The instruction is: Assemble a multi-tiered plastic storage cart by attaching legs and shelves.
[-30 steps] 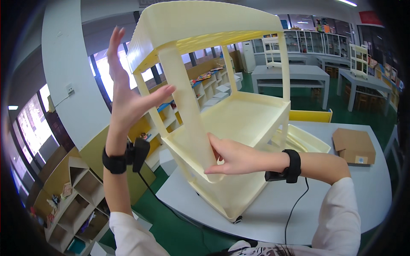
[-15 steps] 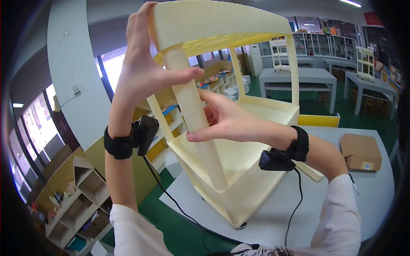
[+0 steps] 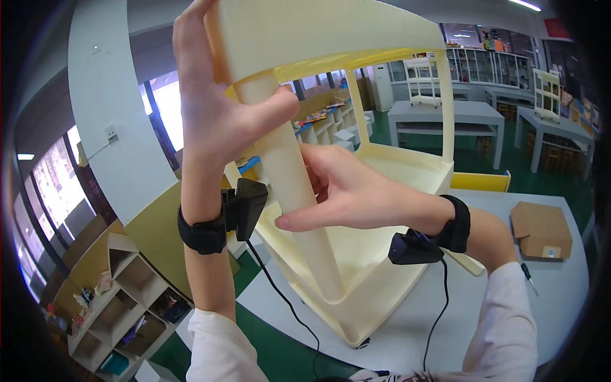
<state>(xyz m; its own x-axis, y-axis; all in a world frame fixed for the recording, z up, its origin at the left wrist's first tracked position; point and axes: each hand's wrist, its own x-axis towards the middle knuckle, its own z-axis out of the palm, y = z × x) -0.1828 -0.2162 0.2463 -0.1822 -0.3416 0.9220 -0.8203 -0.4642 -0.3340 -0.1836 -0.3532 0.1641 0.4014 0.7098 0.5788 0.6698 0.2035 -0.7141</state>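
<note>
A cream plastic shelf cart stands tilted in view, its upper tray (image 3: 331,35) joined by round posts to a lower tray (image 3: 366,280). My left hand (image 3: 216,111) grips the near left corner of the upper tray, fingers up along its outer side and thumb across the top of the near post (image 3: 280,153). Lower down, my right hand (image 3: 353,188) is wrapped round that same post, thumb in front and fingertips partly hidden behind it. Black straps with small cabled devices sit on both wrists.
The cart rests on a grey table (image 3: 407,325). At the right lie a cardboard box (image 3: 541,229) and a screwdriver (image 3: 528,277). A cream strip (image 3: 464,261) lies behind my right wrist. Cubby shelves (image 3: 121,312) stand at lower left; similar carts (image 3: 423,79) stand on farther tables.
The cart's upper part has come slightly closer and tilted a little. My left forearm has shifted right, its thumb now more bent. My right hand has moved slightly lower with the post.
</note>
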